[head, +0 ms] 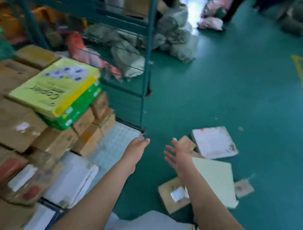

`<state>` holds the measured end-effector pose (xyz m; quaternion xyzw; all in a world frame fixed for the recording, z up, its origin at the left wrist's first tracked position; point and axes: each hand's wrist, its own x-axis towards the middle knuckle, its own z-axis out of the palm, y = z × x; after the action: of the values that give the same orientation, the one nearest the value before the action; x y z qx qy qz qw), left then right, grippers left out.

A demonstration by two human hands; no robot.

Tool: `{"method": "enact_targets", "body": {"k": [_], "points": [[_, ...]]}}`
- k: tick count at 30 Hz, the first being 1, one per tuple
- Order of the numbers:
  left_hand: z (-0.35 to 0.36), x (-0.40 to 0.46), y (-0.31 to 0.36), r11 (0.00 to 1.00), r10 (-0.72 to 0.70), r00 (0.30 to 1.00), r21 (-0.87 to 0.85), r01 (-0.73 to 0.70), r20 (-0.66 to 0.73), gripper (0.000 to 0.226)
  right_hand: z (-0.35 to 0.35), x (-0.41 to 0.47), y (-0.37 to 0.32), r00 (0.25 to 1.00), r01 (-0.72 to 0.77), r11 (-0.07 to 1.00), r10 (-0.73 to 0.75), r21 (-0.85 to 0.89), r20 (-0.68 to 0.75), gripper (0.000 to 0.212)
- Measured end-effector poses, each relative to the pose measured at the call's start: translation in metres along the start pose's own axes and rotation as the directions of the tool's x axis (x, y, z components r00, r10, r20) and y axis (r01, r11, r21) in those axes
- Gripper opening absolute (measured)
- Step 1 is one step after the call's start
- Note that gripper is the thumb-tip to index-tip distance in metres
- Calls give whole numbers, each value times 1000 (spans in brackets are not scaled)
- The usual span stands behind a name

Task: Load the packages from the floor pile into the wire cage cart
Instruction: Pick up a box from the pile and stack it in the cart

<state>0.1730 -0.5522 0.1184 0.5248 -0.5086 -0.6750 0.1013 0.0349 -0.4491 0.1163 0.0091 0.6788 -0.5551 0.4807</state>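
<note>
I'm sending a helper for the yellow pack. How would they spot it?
Look in the cage cart, on its stacked brown boxes. The yellow pack lies on top, over a green pack; it alone shows paper rolls.

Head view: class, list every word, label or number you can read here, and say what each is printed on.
"Copper": on the yellow pack atop the boxes in the cart, seen upside down; the reading is unsure.
White label on the brown parcel on the floor: too blurred to read.
White labels on the cart's cardboard boxes: too blurred to read.
</note>
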Motion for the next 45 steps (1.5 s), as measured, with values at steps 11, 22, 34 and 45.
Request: {"method": "enact_targets", "body": {"k": [11,22,34,45], "points": [[184,6,-5,917,-61,935,389,-86,351,53,-199,-24,59,918,-8,901,179,434,-355,45],[289,78,1,821,-244,851,566,-73,464,32,-268,13,66,796,-4,743,407,669,-448,31],[393,292,55,707,-447,793,707,30,413,21,-273,176,10,626,-175,578,690,797,-363,28],[482,391,58,550,-520,753,832,-67,404,28,-309,266,-12,593,-160,430,761,889,-262,28]]}}
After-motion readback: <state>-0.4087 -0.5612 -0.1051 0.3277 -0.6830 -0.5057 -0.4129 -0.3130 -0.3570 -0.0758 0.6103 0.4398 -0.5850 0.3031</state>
